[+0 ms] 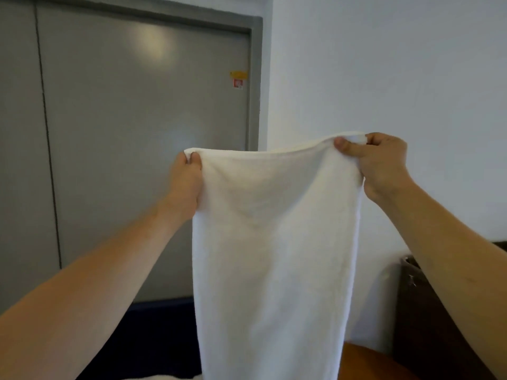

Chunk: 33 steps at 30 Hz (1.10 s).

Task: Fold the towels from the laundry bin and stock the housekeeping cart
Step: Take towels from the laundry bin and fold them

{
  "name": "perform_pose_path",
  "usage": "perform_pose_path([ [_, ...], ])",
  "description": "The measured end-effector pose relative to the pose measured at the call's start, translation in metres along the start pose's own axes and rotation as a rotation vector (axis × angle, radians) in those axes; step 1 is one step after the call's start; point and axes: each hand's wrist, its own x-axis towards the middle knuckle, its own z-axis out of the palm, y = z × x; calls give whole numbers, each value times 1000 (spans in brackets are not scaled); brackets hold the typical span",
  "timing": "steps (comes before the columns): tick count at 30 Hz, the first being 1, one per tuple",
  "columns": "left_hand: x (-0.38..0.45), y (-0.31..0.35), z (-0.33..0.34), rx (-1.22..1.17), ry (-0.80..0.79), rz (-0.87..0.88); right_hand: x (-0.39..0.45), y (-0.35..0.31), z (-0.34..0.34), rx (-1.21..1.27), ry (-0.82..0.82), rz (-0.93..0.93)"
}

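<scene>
Two bare forearms reach up and forward from the bottom corners of the view, and between them hangs a white towel [274, 242]. Its long axis runs straight up and down: the top edge is stretched roughly level between the hands, sagging a little in the middle and sitting slightly higher on the right, while the rest falls in a flat panel whose lower end passes out of the bottom of the picture. The broad face of the cloth is turned toward the wearer, held in the air in front of the chest and clear of everything around it.

At the bottom edge, left of the towel, a sliver of more white fabric [175, 377] shows, with a dark blue surface [153, 325] behind it; on the right sits a curved orange-brown surface [365, 360] and beside it a dark brown piece of furniture [428, 311].

Higher up, the left hand [186, 182] grips the towel's upper left corner, thumb and fingers curled around the bunched edge, wrist straight in line with the forearm. The right hand [384, 165] pinches the upper right corner, its thumb pressed flat across the front of the cloth and the fingers folded behind, with a small tuft of fabric poking above the knuckles.

Farthest back stand grey double doors [137, 133] in a grey frame, carrying a yellow label [238, 74] and a red-and-white sticker [237, 84], beside a plain white wall [384, 78].
</scene>
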Motion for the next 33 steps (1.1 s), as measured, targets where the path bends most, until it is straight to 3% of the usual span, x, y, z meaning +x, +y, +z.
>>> perform_pose_path([
  [9,-35,67,115,-97,20,29,21,-78,-122,-92,152,-108],
  [15,-51,59,181,-130,-107,61,22,-92,-186,-177,237,-137],
  [23,-35,-4,249,-37,-266,-154,61,-28,-238,-245,274,-61],
  [33,21,-118,324,77,-214,-252,167,131,-255,-272,169,73],
])
